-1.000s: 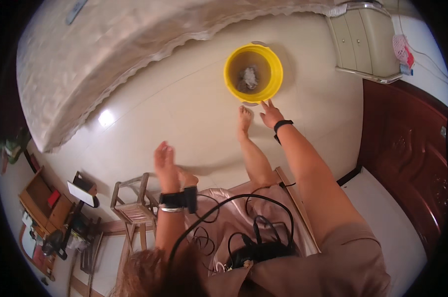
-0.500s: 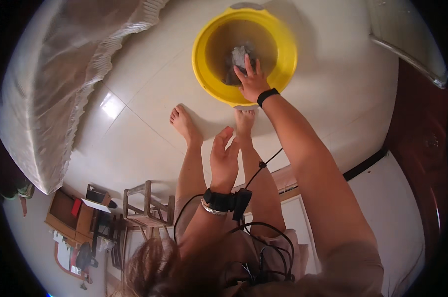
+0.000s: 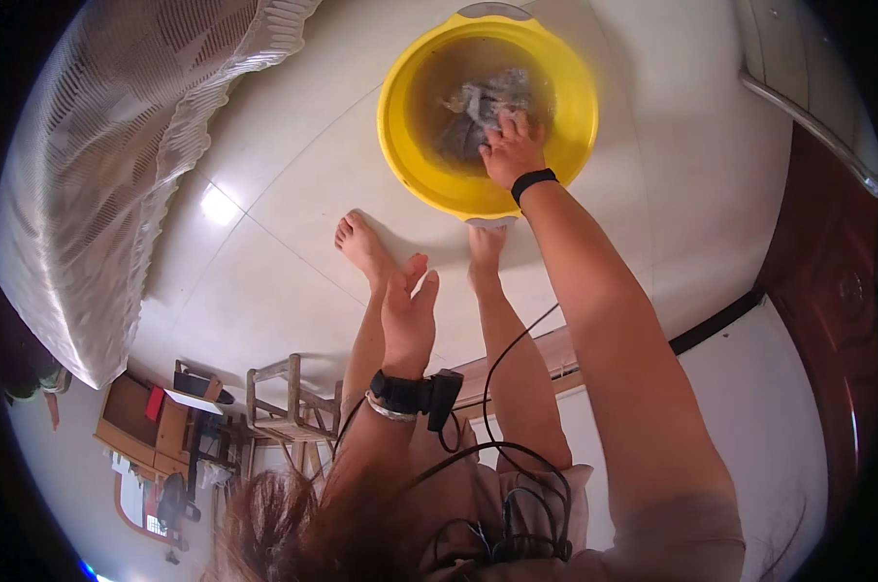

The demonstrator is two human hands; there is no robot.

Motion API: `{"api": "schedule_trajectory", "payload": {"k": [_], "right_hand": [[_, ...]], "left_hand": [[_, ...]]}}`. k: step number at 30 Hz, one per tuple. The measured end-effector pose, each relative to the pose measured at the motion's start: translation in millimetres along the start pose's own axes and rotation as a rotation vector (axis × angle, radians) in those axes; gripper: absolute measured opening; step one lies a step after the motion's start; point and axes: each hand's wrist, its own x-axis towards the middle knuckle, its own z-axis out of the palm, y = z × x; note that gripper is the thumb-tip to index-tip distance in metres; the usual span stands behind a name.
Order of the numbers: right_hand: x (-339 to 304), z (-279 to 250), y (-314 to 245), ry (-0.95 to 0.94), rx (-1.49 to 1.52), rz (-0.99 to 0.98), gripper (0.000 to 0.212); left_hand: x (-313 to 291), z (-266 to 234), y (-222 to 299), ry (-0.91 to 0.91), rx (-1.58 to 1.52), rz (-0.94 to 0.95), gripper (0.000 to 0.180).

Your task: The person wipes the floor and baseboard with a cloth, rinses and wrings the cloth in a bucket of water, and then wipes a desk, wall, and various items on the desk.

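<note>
The right hand [image 3: 514, 155] reaches into the yellow tub [image 3: 392, 116], palm down, its fingers partly spread and slightly bent. Their tips meet the grey cloth [image 3: 483, 102], which lies bunched in murky liquid [image 3: 437, 73] at and just beyond them, spreading toward the left of the hand. Whether those fingers have closed on any fold of it cannot be told, as the tips blur into the cloth. The tub's rim passes under the right wrist, near a black band [image 3: 533, 181].

The left hand [image 3: 409, 315] is empty, held in the air well short of the tub, on the near side and to the left of the right hand. Its fingers are loosely raised, with the thumb apart from them. Just below it, the wrist bears a black strap [image 3: 400, 392] and a silver bangle [image 3: 389, 409].

The left foot [image 3: 363, 244] shows just beyond the left hand; the right foot [image 3: 486, 247] is between the two hands, next to the tub's near edge. A wooden stool [image 3: 292, 398] stands to the left of the left wrist.
</note>
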Motion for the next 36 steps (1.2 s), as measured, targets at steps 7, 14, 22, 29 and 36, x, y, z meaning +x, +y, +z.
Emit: {"api": "schedule_trajectory", "payload": {"k": [7, 14, 22, 29, 36], "right_hand": [[2, 0, -1, 0.058, -0.060, 0.047, 0.053], [-8, 6, -3, -0.052, -0.066, -0.038, 0.059], [-8, 2, 19, -0.205, -0.056, 0.022, 0.067], [-23, -17, -3, -0.171, 0.125, 0.028, 0.061], [-93, -86, -24, 0.151, 1.568, 0.089, 0.036]], "left_hand": [[16, -2, 10, 0.031, -0.067, 0.024, 0.034], [29, 7, 21, 0.047, -0.011, 0.078, 0.036], [35, 24, 32, -0.009, 0.076, 0.047, 0.031], [46, 19, 12, -0.026, 0.100, 0.118, 0.031], [73, 27, 30, -0.224, -0.273, -0.174, 0.049]]}}
